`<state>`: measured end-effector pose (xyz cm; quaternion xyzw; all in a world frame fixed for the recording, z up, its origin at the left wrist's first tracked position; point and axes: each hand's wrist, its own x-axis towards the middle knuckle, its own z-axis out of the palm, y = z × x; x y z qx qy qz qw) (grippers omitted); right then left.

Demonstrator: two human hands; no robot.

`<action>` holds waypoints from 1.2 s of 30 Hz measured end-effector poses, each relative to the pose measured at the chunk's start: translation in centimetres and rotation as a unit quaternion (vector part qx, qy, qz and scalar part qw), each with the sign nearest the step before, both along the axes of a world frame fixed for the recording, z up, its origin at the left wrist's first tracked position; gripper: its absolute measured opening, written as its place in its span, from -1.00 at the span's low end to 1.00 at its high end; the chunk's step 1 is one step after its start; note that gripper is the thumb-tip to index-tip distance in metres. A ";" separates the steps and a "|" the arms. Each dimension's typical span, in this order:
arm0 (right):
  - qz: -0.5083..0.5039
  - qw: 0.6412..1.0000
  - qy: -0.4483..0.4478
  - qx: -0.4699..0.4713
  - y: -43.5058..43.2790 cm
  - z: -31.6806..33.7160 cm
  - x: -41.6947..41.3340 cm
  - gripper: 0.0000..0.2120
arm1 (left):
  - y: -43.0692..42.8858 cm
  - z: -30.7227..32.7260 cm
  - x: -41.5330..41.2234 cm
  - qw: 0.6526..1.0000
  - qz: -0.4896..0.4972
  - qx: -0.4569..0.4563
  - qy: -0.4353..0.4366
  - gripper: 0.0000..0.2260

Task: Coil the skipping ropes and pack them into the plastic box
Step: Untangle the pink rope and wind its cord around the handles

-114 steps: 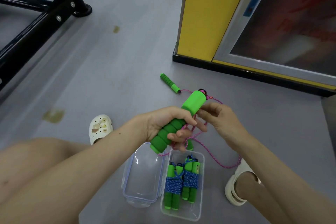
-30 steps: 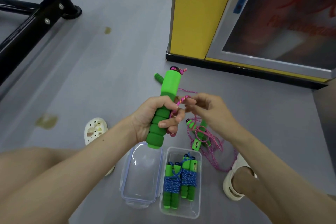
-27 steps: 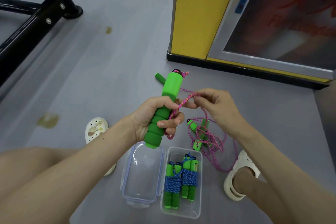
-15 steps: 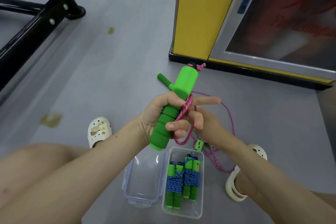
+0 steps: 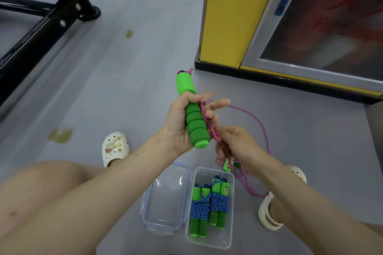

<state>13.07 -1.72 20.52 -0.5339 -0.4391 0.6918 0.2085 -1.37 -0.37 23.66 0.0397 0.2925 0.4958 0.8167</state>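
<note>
Clenching one green handle (image 5: 193, 122) in the left hand (image 5: 176, 125); pinching one pink rope (image 5: 264, 130) with the right hand (image 5: 236, 145). Inside one plastic box (image 5: 230, 225), two coiled blue ropes (image 5: 200, 210).

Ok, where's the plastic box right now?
In the head view the plastic box sits on the floor at bottom centre, below the right hand, with its open lid to its left and two blue-roped bundles inside.

The handle (image 5: 192, 118) is bright green, its rope (image 5: 209, 125) pink-purple with orange flecks. The box (image 5: 209, 243) is clear, the lid (image 5: 165, 198) clear with a bluish rim. The packed ropes (image 5: 209, 206) are blue flecked white, on green handles. The floor (image 5: 134, 89) is grey, the clogs (image 5: 116, 147) cream.
</note>
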 end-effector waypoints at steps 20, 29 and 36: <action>0.227 0.895 -0.284 0.257 0.6 -1.5 1.3 -0.94 | -0.1 -2.6 -0.4 0.779 -0.217 0.099 0.579 -0.56; 0.129 0.914 -0.240 0.301 0.6 -1.3 1.2 -0.89 | -0.6 -2.0 -0.6 0.817 -0.322 0.068 0.473 -0.85; 0.112 0.970 -0.133 0.169 1.7 0.0 2.9 -0.93 | 0.5 -2.3 -1.9 0.831 -0.256 0.046 0.492 -0.86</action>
